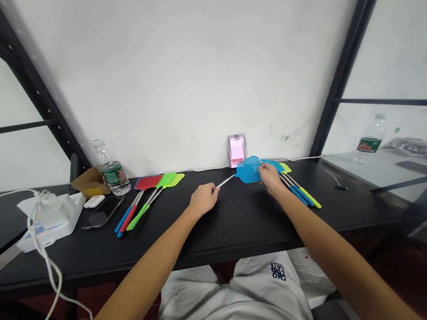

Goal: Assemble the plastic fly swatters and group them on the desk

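Clearly, left hand (204,198), right hand (270,177) hold swatter (249,171) (bottle label (114,174) blurred).

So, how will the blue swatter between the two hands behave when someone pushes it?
The blue swatter is probably light, because its mesh head looks thin. That head may bend easily, while the slender metallic rod looks stiffer.

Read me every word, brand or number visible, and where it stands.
"LATE": middle row of the print on the pale trousers; other rows unclear.
Labels on the left bottle and right bottle: too small.
Upright panel: pixelated.
Held blue swatter: none visible.
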Demonstrator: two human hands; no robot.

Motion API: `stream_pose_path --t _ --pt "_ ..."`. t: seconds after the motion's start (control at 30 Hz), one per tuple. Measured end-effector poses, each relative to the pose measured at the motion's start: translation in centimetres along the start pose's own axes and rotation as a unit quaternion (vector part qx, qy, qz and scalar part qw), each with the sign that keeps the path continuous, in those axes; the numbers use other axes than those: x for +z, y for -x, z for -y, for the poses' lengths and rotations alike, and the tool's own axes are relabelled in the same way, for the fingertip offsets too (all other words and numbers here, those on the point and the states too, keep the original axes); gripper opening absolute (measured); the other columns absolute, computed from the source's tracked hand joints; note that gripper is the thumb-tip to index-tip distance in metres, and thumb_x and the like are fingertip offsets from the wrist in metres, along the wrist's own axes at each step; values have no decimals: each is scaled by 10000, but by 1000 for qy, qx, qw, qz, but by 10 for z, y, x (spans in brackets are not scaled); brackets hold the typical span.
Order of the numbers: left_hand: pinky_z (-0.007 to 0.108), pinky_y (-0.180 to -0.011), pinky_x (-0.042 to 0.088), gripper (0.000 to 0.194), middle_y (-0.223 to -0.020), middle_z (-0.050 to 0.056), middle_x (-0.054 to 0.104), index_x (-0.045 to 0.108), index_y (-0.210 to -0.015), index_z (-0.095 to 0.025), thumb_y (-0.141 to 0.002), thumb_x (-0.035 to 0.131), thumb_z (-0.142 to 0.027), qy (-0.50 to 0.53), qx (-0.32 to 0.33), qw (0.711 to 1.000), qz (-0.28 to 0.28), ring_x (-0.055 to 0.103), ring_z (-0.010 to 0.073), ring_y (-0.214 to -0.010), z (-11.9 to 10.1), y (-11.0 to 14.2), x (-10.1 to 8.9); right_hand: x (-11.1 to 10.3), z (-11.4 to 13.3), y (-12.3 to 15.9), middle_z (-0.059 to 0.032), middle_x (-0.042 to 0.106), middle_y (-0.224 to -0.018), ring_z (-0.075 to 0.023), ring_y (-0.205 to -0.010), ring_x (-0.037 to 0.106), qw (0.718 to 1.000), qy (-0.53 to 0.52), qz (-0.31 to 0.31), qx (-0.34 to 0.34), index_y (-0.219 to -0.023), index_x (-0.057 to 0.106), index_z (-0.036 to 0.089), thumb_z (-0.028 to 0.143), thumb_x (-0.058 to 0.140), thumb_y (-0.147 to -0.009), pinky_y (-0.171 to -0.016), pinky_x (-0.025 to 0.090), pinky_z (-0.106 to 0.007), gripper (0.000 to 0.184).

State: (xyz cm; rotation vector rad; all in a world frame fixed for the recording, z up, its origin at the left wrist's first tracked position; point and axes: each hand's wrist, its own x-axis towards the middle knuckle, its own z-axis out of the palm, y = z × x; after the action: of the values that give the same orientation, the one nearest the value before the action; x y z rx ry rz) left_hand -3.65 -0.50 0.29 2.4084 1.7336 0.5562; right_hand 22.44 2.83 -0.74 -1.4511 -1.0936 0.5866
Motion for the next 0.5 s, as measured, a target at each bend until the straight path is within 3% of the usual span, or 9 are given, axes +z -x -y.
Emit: stream_pose_path --t 0.3,0.43,0.5 --pt "303 -737 458 351 -908 80 699 657 -900 -224 -953 397 -454 7 23 1000 -1 650 241 -906 0 1 1 2 -5 -4 -28 537 -630 -186 -551 507 1000 7 -12 11 -812 557 205 327 532 -828 -474 401 -296 125" --pt "304 -737 456 356 -918 84 698 652 -903 -222 -954 390 -459 8 18 1000 -4 650 245 -914 0 1 1 1 -14 -10 -28 524 -600 -204 -600 515 998 30 -23 -49 -846 580 202 369 508 -845 -525 413 -302 182" --pt "307 -736 456 354 -930 87 700 653 -910 -222 -953 392 -456 6 13 1000 -3 650 248 -916 -1 1 0 0 -19 -14 -28 522 -608 -203 -607 508 997 32 2 -74 -864 583 197 380 484 -854 -539 411 -301 208"
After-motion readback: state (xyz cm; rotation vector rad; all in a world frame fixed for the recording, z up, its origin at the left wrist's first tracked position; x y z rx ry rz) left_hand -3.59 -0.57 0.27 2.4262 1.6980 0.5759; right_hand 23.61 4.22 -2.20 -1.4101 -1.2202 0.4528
